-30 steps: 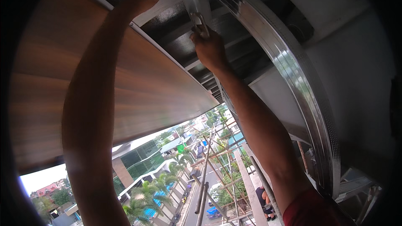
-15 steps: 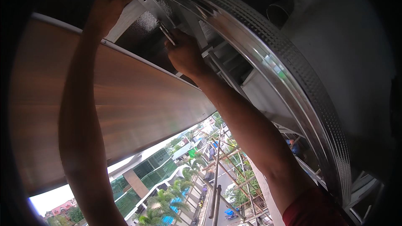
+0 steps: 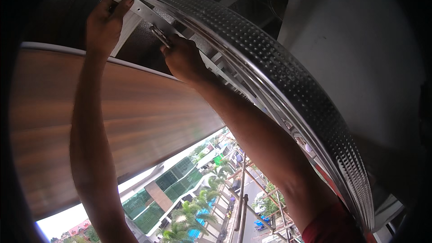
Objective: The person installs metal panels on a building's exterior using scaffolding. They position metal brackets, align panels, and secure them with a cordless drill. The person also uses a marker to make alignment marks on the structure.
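Observation:
Overhead, my left hand (image 3: 104, 29) pinches a pale flat metal strip (image 3: 148, 15), thumb on its face and the other fingers partly hidden behind it. A small hole shows in the strip beside the thumb. Lower along the same strip, my right hand (image 3: 183, 58) is closed round a slim metal tool that looks like pliers (image 3: 161, 37). The tool's tip reaches the strip's edge; whether it grips the strip I cannot tell. A long dimpled metal band (image 3: 288, 69) runs close on the right of the strip, bowed in this view.
A brown panel (image 3: 117, 112) with a pale edge spans the left. At the right is a grey wall (image 3: 355, 54). Far below, beyond a drop, are bamboo scaffold poles (image 3: 243, 198), a street, palm trees (image 3: 184, 222) and a building with green glass (image 3: 166, 184).
The view has shifted, so both hands and the strip appear farther left. More of the band's dimpled face shows now. Both hands keep roughly the same places along the strip.

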`<action>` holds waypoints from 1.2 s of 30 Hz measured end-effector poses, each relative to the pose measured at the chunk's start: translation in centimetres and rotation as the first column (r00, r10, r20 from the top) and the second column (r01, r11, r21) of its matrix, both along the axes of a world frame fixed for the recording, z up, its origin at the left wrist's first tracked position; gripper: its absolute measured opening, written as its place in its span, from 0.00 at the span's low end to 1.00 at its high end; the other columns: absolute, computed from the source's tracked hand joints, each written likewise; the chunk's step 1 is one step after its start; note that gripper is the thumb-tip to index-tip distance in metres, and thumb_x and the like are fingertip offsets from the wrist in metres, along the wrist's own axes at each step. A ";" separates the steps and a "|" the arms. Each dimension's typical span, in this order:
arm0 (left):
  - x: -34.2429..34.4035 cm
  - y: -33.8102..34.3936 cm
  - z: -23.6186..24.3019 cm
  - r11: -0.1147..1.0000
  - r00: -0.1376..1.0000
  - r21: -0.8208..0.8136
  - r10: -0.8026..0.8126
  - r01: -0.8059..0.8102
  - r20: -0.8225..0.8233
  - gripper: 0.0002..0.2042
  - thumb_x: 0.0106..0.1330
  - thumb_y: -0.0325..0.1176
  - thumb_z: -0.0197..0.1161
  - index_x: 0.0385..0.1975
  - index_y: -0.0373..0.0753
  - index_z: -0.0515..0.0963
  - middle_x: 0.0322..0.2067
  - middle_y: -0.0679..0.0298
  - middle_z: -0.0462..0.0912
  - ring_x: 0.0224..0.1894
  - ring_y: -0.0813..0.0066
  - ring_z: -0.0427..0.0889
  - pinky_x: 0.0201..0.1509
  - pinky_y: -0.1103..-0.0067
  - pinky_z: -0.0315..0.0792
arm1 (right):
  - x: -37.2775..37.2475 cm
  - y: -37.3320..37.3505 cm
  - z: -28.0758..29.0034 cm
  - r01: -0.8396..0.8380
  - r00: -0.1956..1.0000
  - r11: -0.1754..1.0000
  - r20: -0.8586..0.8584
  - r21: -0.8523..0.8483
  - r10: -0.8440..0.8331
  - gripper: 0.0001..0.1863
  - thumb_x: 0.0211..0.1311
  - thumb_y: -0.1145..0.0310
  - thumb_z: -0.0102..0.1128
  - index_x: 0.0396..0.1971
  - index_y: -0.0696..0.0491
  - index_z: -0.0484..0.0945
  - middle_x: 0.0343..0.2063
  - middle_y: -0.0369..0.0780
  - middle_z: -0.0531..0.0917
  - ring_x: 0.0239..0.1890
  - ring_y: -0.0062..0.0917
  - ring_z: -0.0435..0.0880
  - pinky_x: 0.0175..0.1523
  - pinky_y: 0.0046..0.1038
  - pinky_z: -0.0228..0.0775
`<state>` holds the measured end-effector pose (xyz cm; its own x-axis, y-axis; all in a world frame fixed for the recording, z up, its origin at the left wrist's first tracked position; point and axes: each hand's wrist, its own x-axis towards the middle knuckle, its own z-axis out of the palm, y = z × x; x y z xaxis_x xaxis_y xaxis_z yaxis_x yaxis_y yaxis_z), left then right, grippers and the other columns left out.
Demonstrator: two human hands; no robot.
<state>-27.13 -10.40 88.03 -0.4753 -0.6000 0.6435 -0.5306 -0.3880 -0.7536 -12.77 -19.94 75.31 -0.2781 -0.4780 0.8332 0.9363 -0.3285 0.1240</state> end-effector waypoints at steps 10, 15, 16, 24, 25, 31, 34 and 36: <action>-0.4 0.1 0.1 0.999 0.998 -0.008 0.035 -0.035 -0.049 0.19 0.64 0.46 0.63 0.41 0.34 0.81 0.31 0.62 0.83 0.36 0.78 0.79 0.43 0.79 0.72 | -3.1 0.9 -0.1 -0.192 0.978 0.981 -0.082 -0.026 0.189 0.15 0.66 0.61 0.55 0.40 0.60 0.76 0.27 0.51 0.81 0.36 0.46 0.83 0.42 0.42 0.71; 0.5 0.7 0.0 0.999 1.000 -0.048 -0.010 0.009 -0.027 0.18 0.64 0.45 0.64 0.40 0.34 0.81 0.31 0.62 0.83 0.35 0.77 0.79 0.43 0.78 0.72 | -2.6 2.8 1.5 -0.214 0.973 0.977 -0.089 -0.025 0.211 0.20 0.68 0.57 0.53 0.41 0.63 0.75 0.28 0.53 0.81 0.36 0.48 0.82 0.43 0.44 0.71; 0.3 -0.2 0.0 0.999 0.998 -0.028 -0.045 0.043 -0.053 0.17 0.64 0.45 0.64 0.40 0.34 0.81 0.31 0.61 0.83 0.35 0.76 0.79 0.42 0.78 0.72 | -1.4 2.4 3.3 -0.151 0.988 0.988 -0.034 -0.023 0.150 0.21 0.68 0.56 0.53 0.41 0.63 0.74 0.30 0.53 0.81 0.37 0.48 0.82 0.43 0.44 0.71; 0.1 0.7 0.0 1.000 0.994 -0.020 -0.023 0.021 -0.108 0.16 0.64 0.41 0.64 0.39 0.32 0.80 0.31 0.62 0.83 0.34 0.80 0.77 0.41 0.79 0.71 | -3.6 2.4 3.0 -0.294 0.951 0.955 -0.118 -0.039 0.287 0.24 0.67 0.53 0.53 0.43 0.63 0.76 0.35 0.57 0.82 0.41 0.51 0.82 0.47 0.46 0.71; 0.1 0.7 0.0 0.999 0.993 -0.009 -0.040 0.039 -0.113 0.16 0.64 0.41 0.64 0.38 0.32 0.80 0.31 0.63 0.83 0.33 0.81 0.77 0.41 0.80 0.71 | -3.8 2.4 2.7 -0.309 0.946 0.950 -0.119 -0.041 0.303 0.23 0.67 0.53 0.54 0.43 0.63 0.77 0.35 0.57 0.81 0.41 0.51 0.82 0.46 0.46 0.71; -1.0 -0.6 -2.1 0.997 0.997 -0.063 -0.039 0.035 -0.068 0.14 0.64 0.39 0.65 0.38 0.32 0.80 0.30 0.63 0.83 0.33 0.81 0.78 0.40 0.81 0.71 | -2.7 3.4 4.9 -0.211 0.967 0.966 0.175 0.149 0.184 0.19 0.63 0.58 0.59 0.41 0.61 0.77 0.32 0.53 0.81 0.38 0.49 0.81 0.43 0.45 0.71; -0.2 -0.2 -1.3 0.995 0.982 -0.004 -0.101 0.102 -0.158 0.13 0.64 0.37 0.65 0.38 0.32 0.80 0.30 0.63 0.83 0.33 0.82 0.78 0.40 0.82 0.71 | -3.2 3.8 3.9 -0.261 0.965 0.952 0.006 0.159 0.264 0.17 0.62 0.61 0.61 0.41 0.61 0.77 0.31 0.52 0.81 0.37 0.50 0.80 0.43 0.45 0.71; -0.1 -0.2 -1.0 0.996 0.985 -0.016 -0.088 0.086 -0.152 0.13 0.64 0.37 0.65 0.38 0.31 0.80 0.30 0.63 0.84 0.32 0.82 0.78 0.39 0.82 0.71 | -3.0 3.6 3.9 -0.291 0.956 0.940 0.097 0.178 0.277 0.17 0.62 0.62 0.61 0.43 0.61 0.77 0.32 0.52 0.82 0.38 0.50 0.80 0.44 0.44 0.71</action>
